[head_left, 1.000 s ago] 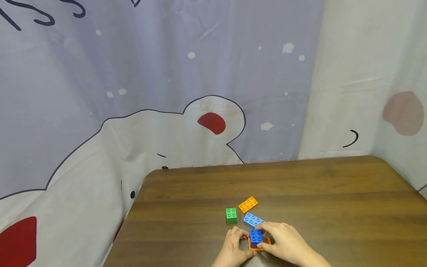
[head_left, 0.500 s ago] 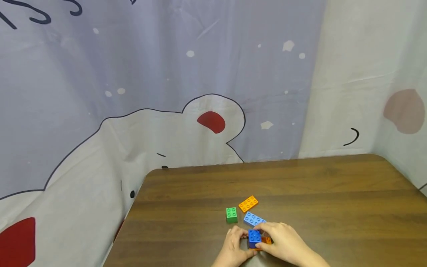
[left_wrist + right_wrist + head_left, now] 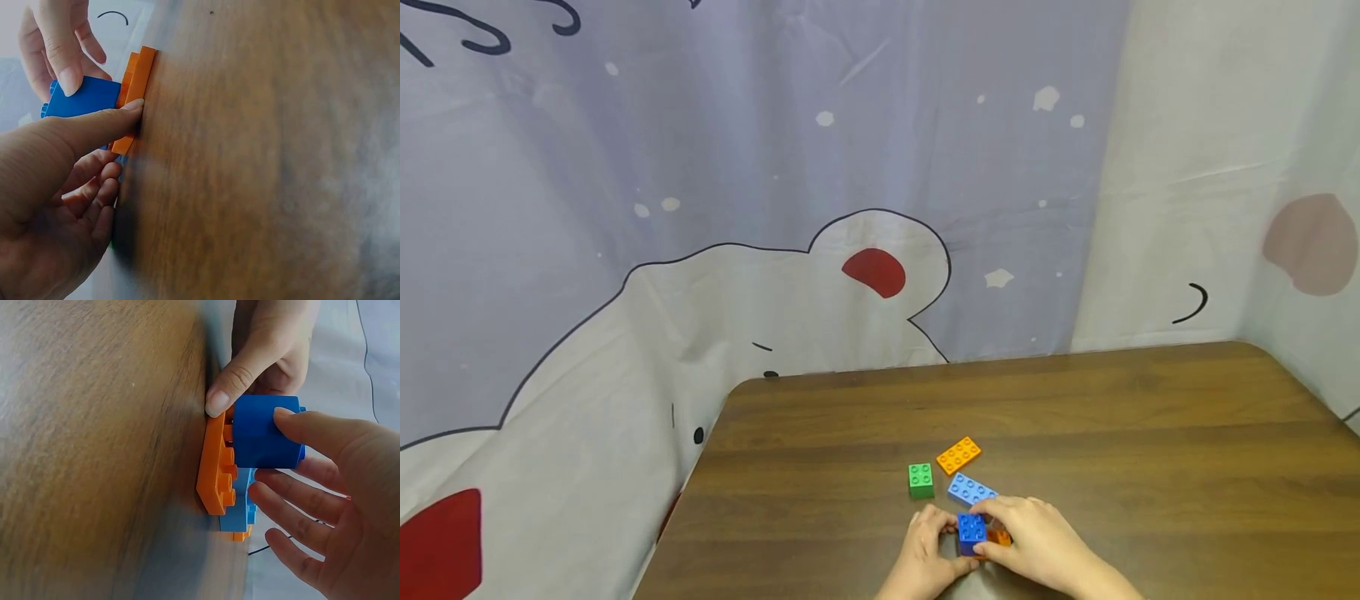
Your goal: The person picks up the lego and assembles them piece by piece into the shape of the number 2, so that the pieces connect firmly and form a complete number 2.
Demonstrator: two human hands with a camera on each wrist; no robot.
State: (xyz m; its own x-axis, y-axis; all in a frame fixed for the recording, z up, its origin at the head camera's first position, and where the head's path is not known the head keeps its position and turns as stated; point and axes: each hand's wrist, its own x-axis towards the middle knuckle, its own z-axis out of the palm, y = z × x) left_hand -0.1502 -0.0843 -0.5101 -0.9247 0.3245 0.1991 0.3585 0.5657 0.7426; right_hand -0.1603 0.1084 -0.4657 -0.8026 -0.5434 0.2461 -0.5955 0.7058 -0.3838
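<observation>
A dark blue square brick (image 3: 972,527) sits on a flat orange plate (image 3: 1001,537) near the table's front edge. My right hand (image 3: 996,525) pinches the blue brick (image 3: 265,431) between thumb and fingers. My left hand (image 3: 942,537) holds the orange plate (image 3: 139,78), its thumb (image 3: 94,125) pressed against the plate's edge and the other fingers curled behind. In the right wrist view the orange plate (image 3: 215,462) lies flat against the table under the brick.
Just beyond the hands lie a light blue plate (image 3: 970,488), a green square brick (image 3: 921,479) and a second orange plate (image 3: 958,455). The brown wooden table (image 3: 1150,433) ends at a printed curtain (image 3: 775,208) at the back and left.
The blue brick has shifted slightly left and down onto the orange plate, covering more of it. Both hands stay around the two pieces.
</observation>
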